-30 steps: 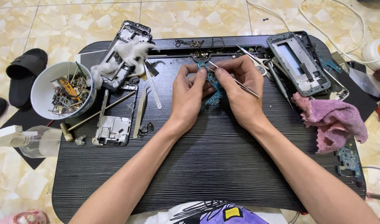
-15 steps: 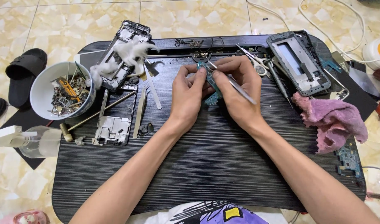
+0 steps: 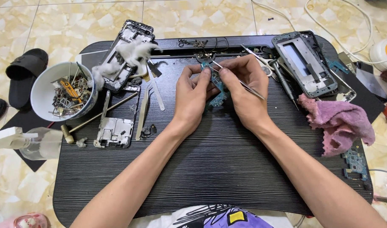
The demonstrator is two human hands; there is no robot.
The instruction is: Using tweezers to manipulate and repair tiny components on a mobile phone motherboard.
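- We view a black ribbed counter set on a floor of cream marbled tiles; a dark sandal lies on the tiles at the left edge.
- On the counter's left we note a white bowl of metal scraps, a phone frame with tufts of white cotton, and a smaller metal plate.
- At the right lie a second phone frame and a crumpled pink cloth; white cables cross the tiles beyond.
- The circuit board, small, green-blue and irregular in outline, is held above the counter's centre, near its far edge, between both hands.
- Our left hand pinches the board's left side, fingers closed on it.
- Our right hand is closed on slim metal tweezers, whose tips meet the board's upper end.
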